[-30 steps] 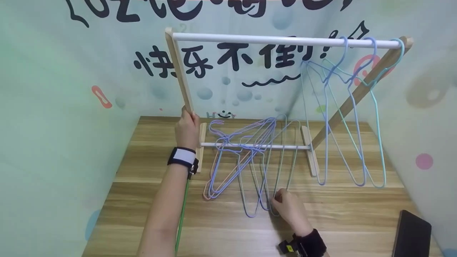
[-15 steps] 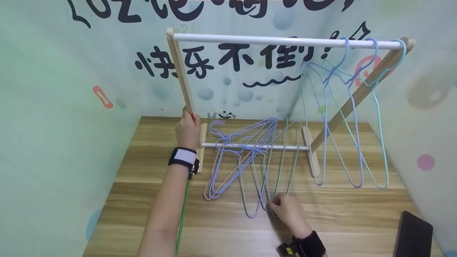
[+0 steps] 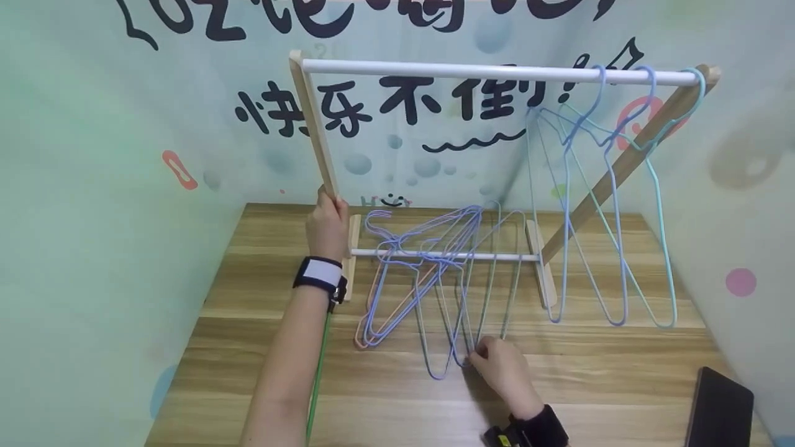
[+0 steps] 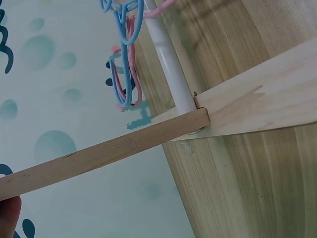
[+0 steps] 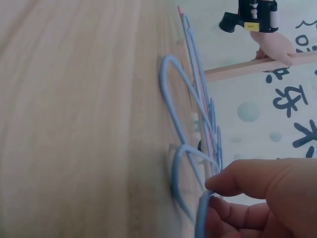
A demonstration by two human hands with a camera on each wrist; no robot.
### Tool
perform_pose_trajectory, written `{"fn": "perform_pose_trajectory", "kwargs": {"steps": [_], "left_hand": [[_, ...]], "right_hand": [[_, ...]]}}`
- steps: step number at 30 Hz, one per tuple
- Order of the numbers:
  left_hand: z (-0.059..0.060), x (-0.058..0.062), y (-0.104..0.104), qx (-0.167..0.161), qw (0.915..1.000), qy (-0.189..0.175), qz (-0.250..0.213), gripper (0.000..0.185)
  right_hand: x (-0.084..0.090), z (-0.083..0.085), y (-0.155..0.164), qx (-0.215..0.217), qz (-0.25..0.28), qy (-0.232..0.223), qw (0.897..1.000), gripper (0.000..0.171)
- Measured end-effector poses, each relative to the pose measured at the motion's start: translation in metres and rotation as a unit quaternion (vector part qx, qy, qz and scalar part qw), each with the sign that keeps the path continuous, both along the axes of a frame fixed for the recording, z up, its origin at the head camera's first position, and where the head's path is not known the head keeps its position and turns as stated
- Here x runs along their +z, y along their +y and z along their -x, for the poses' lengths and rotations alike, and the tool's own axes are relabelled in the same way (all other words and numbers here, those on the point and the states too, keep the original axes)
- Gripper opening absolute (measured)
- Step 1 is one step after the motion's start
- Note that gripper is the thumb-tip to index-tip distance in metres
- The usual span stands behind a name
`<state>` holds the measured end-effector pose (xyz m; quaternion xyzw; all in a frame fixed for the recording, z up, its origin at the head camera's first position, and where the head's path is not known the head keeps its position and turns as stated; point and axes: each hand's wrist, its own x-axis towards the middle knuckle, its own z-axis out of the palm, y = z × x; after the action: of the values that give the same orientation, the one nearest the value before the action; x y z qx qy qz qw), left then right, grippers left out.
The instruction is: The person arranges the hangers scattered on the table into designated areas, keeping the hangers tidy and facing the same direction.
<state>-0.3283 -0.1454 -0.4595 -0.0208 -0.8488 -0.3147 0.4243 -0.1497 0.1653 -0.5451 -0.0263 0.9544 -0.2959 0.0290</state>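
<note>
A wooden rack with a white top rod (image 3: 484, 69) stands on the wooden table (image 3: 596, 379). My left hand (image 3: 326, 217) grips the rack's left post (image 3: 313, 130) low down; the left wrist view shows that post (image 4: 99, 153) and a fingertip (image 4: 9, 215). Several wire hangers (image 3: 422, 285) lie in a tangled pile under the lower rod (image 3: 447, 254). My right hand (image 3: 478, 357) pinches the bottom corner of a blue hanger in that pile. In the right wrist view, the fingers (image 5: 257, 198) close round the blue hanger wire (image 5: 183, 153). Three hangers (image 3: 612, 217) hang at the rod's right end.
A dark phone (image 3: 717, 406) lies at the table's front right corner. Patterned walls close in the table on the left, back and right. Bare tabletop shows in front of the pile and at the left.
My right hand has shifted slightly down and left onto the hanger's corner. The hanging hangers sway a little. The left hand stays on the post.
</note>
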Motion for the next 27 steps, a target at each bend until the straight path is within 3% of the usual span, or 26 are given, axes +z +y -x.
{"fn": "perform_pose_trajectory", "kwargs": {"steps": [10,18,27], "left_hand": [[0.000,0.001,0.000,0.002,1.0000,-0.004,-0.003,0.022],[0.001,0.000,0.000,0.005,1.0000,0.000,0.000,0.023],[0.001,0.000,0.001,0.003,1.0000,0.000,0.001,0.022]], "right_hand": [[0.034,-0.012,-0.006,-0.019,0.010,0.091,0.996,0.012],[0.058,-0.022,-0.010,-0.041,0.054,0.194,0.979,0.011],[0.082,-0.035,-0.013,-0.062,0.155,0.214,0.962,0.009]]}}
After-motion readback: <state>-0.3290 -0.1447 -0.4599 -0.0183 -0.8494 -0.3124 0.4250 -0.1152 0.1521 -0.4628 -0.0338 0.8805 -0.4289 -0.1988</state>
